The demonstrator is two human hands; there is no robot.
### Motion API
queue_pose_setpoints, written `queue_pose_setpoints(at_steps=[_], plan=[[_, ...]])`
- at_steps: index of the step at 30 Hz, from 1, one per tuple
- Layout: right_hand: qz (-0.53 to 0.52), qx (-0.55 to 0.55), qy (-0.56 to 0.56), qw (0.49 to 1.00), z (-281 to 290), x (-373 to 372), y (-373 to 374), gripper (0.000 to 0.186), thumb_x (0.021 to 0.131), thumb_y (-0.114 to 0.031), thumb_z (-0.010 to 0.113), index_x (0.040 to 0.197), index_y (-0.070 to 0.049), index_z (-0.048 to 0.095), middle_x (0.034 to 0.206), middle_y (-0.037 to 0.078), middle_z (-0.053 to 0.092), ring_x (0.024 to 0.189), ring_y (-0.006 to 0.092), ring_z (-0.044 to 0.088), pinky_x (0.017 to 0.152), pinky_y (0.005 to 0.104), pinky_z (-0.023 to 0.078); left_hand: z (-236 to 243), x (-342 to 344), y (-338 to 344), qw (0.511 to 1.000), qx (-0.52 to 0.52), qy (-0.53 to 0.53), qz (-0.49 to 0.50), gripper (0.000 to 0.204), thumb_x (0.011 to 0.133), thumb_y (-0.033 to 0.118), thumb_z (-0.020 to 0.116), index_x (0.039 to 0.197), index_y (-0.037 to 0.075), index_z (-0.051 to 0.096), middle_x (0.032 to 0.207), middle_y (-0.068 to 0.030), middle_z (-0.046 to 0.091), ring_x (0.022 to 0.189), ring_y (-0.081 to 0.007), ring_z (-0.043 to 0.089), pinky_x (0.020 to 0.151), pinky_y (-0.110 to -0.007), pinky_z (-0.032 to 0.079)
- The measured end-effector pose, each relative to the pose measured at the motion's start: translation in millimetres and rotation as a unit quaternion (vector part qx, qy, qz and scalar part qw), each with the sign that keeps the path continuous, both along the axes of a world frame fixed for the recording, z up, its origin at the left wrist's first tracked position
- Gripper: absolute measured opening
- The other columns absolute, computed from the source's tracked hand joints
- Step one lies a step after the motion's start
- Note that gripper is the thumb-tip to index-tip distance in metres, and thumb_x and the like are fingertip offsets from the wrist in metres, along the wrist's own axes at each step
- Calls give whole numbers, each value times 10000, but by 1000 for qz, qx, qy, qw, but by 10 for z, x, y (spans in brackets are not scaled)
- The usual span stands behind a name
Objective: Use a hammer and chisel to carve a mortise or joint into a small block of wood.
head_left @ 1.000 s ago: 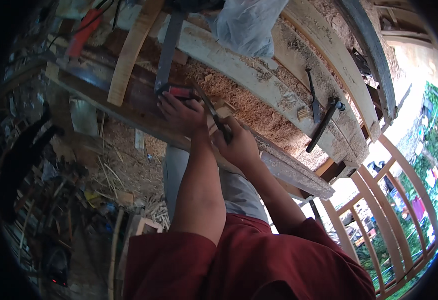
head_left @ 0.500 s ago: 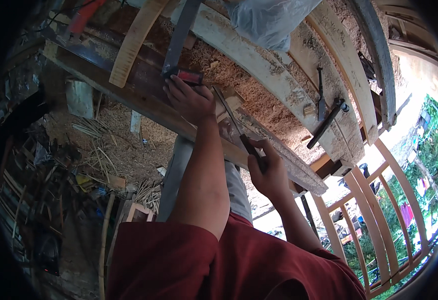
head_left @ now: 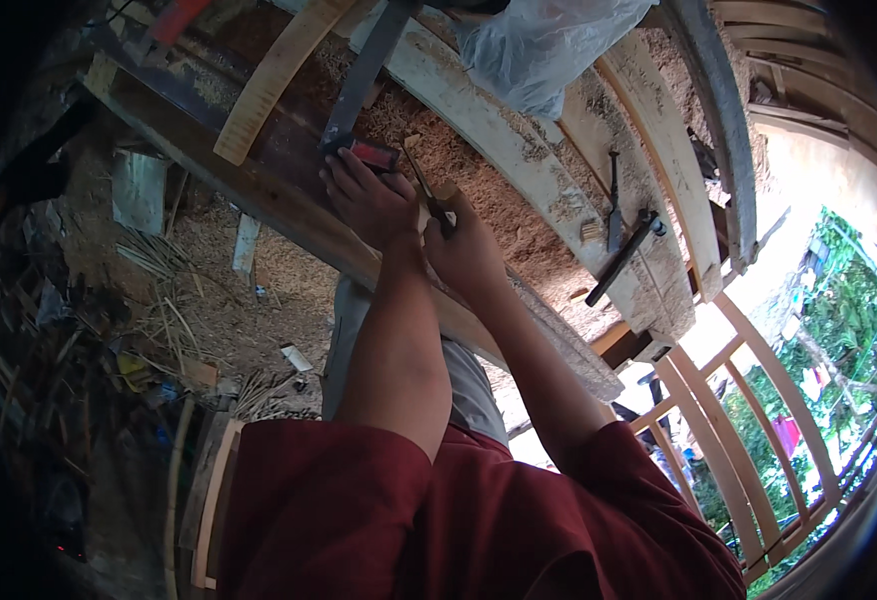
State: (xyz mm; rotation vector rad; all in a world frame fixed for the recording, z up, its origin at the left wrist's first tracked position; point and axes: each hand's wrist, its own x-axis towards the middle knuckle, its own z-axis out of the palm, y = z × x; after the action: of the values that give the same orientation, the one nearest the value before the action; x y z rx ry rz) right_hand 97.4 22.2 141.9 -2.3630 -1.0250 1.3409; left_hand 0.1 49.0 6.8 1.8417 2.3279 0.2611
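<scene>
The right grip [head_left: 467,250] clamps a tool [head_left: 423,181], slanting forward-left beside the red block [head_left: 375,154]. The left grip [head_left: 372,207] touches it, closure unclear.

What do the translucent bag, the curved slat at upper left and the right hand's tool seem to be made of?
Bag: thin plastic film, by its glossy creases.
Curved slat: apparently bare wood, pale brown with faint bands.
Tool in the right hand: narrow, likely metal blade; its dark handle could be wood or plastic.

Rough wooden plank [head_left: 504,135], plastic bag [head_left: 524,60]; tool [head_left: 423,180] possibly metal
</scene>
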Motion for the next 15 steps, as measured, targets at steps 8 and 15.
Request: queue_pose_setpoints(at_steps=[8, 15], plan=[[27, -9, 16, 999, 268, 28, -122, 335, 988, -199, 625, 1261, -5, 617, 968, 297, 723, 931, 482, 725, 791, 484, 565, -1, -64, 40, 1000, 12, -14, -2, 783, 879, 316, 549, 1572, -15, 396, 1592, -285, 408, 1476, -515, 394, 1207, -596, 375], [57, 0, 97, 994, 735, 159, -318, 327, 998, -220, 582, 1267, -35, 592, 949, 308, 732, 938, 509, 721, 796, 553, 576, 72, -272, 56, 1000, -15, -5, 24, 772, 876, 302, 551, 1570, -6, 410, 1589, -284, 412, 1476, -524, 391, 1213, -600, 361]])
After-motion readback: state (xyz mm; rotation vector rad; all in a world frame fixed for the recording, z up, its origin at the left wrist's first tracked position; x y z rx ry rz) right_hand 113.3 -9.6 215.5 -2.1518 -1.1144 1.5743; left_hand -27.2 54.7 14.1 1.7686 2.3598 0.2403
